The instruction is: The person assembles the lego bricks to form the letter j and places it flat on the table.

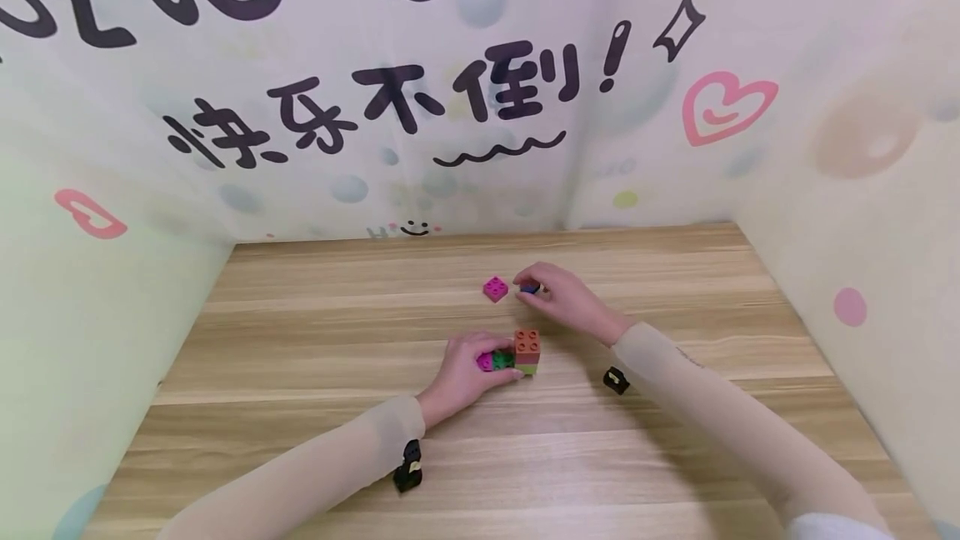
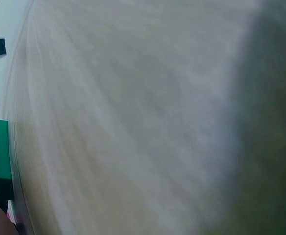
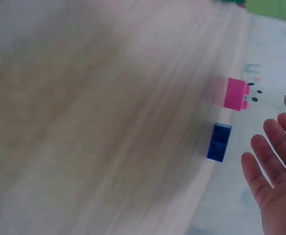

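My left hand (image 1: 459, 373) curls its thumb and fingers around a cluster of toy building blocks near the middle of the table. Within that grip are a magenta block (image 1: 485, 362) and a green block (image 1: 500, 360); at the fingertips stands a stack topped by an orange block (image 1: 527, 340), with light green at its base. The green block (image 2: 0, 159) also shows at the left edge of the left wrist view. Farther back, my right hand (image 1: 561, 297) hovers around a small blue block (image 3: 219, 142), fingers spread and apart from it. A bright pink block (image 1: 495, 289) lies just left of the blue one.
One small black object (image 1: 616, 380) lies on the wood-grain table (image 1: 315, 298) beside the right forearm. Another black object (image 1: 408, 467) is by the left sleeve. Printed white walls (image 1: 480, 190) enclose the table at the back and both sides.
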The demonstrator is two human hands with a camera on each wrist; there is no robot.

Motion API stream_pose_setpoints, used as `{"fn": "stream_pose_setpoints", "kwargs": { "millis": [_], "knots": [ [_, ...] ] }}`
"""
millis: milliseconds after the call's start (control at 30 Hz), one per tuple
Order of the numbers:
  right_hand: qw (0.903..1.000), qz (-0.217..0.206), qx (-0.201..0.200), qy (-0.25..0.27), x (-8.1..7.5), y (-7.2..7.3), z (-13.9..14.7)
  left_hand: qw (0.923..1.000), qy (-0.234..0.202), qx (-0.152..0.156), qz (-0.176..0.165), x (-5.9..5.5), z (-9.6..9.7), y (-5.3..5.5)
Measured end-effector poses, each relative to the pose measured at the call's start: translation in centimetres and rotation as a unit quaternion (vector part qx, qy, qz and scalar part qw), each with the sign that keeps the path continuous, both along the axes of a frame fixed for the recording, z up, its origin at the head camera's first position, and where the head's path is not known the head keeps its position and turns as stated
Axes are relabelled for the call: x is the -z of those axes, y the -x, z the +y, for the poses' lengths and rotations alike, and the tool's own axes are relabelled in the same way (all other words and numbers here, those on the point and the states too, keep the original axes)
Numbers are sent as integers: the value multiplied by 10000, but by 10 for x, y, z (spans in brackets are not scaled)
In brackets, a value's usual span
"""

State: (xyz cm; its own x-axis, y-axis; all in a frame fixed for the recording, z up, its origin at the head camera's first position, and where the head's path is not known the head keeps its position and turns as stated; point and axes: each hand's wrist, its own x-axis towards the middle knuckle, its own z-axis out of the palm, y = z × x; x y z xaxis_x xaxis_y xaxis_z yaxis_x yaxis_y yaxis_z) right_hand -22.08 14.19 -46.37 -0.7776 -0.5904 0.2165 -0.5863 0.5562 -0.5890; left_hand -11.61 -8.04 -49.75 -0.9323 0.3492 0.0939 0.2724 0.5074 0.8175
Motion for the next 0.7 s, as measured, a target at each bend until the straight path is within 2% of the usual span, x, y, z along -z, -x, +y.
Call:
{"fn": "stream_pose_setpoints", "kwargs": {
  "millis": [133,300,500,700],
  "knots": [
    [9988,98,7,-479,5,11,-6,10000,-2,5,-4,0,0,0],
    [9973,122,-68,-716,9,20,-12,10000,28,16,-25,-1,-1,0],
    [9929,383,-141,-1115,16,30,-18,10000,22,32,-17,-1,0,-1],
    [9878,261,-410,-1476,19,33,-26,10000,9,28,50,1,-1,0]
  ]
}}
